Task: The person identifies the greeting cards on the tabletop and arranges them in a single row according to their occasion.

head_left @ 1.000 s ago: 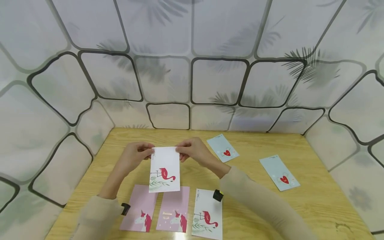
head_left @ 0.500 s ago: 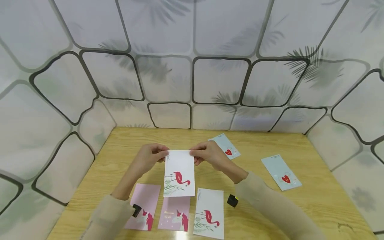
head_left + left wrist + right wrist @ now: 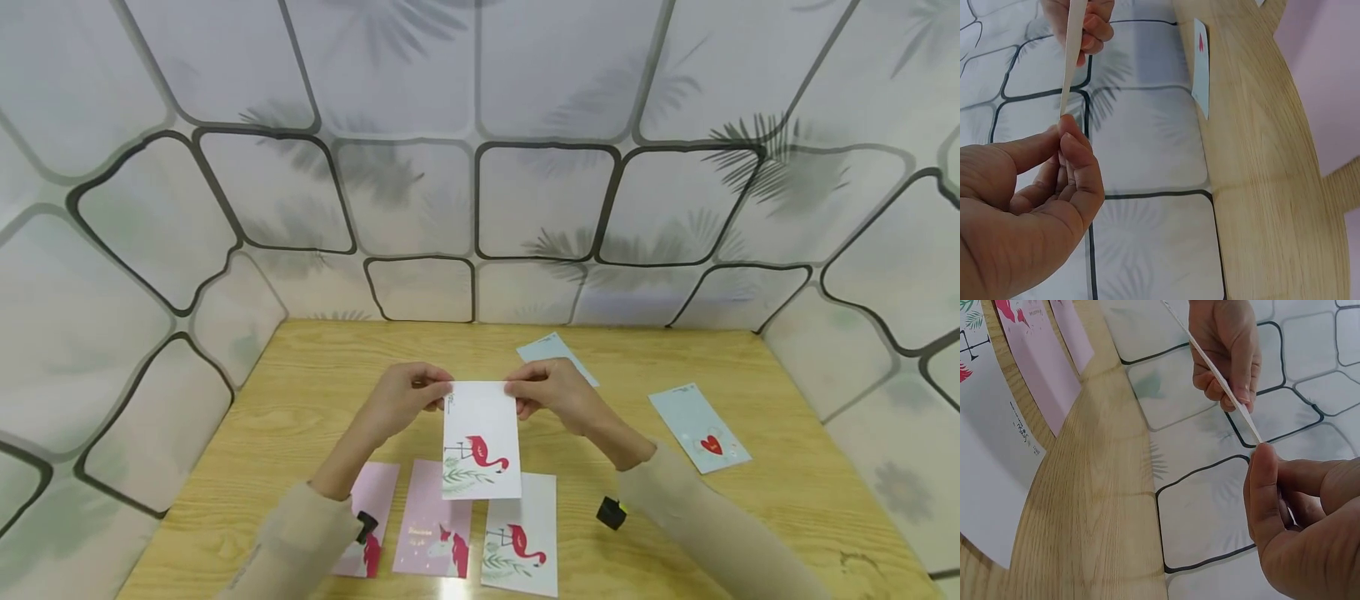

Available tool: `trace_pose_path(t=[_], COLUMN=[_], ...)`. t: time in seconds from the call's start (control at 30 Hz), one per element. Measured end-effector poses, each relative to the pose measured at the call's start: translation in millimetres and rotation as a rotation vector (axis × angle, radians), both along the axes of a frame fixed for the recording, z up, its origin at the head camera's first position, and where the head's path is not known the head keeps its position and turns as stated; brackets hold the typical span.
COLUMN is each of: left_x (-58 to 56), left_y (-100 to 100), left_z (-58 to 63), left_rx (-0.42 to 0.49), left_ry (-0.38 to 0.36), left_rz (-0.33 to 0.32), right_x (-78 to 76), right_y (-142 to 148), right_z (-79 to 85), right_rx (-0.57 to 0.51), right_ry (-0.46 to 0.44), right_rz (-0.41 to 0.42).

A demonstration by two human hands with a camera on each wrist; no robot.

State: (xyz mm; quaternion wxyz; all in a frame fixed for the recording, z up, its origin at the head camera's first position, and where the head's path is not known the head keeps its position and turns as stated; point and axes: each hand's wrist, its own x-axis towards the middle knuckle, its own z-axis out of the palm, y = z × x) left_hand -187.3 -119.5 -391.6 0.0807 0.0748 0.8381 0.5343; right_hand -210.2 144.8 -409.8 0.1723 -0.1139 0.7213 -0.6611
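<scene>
A white card with a pink flamingo and green leaves (image 3: 480, 425) is held up above the table, facing the head camera. My left hand (image 3: 401, 404) pinches its upper left corner between thumb and fingers. At the upper right corner my right hand (image 3: 562, 396) pinches it the same way. Both wrist views show the card edge-on, as a thin white strip (image 3: 1074, 53). Below it lies a second flamingo card (image 3: 519, 542), its top edge partly covered by the held one. Left of that lie two pink unicorn cards, one in full view (image 3: 431, 525), the other (image 3: 378, 492) partly behind my left sleeve.
On the wooden table (image 3: 322, 350) a pale blue heart card (image 3: 699, 429) lies at the right. Another pale blue card (image 3: 555, 348) lies farther back, partly hidden by my right hand. A patterned fabric wall (image 3: 420, 200) surrounds the back and sides.
Both hands have carried the flamingo card to the right and slightly down, from above the pink cards to just over the top of the lying flamingo card. The grip is unchanged.
</scene>
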Motion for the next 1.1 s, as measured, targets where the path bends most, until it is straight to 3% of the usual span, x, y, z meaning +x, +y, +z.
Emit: trace_pose_path(t=[0.3,1.1], left_x=[-1.3,1.1], left_y=[21.2,78.6], left_z=[-4.5,-23.9], left_rx=[0.037,0.102], left_ry=[0.003,-0.059], left_rz=[-0.021,-0.196], right_x=[4.3,39.9], right_y=[22.3,88.3], right_z=[-2.0,-13.8], right_rx=[0.036,0.059], right_ry=[0.004,-0.068], right_rz=[-0.027,-0.088])
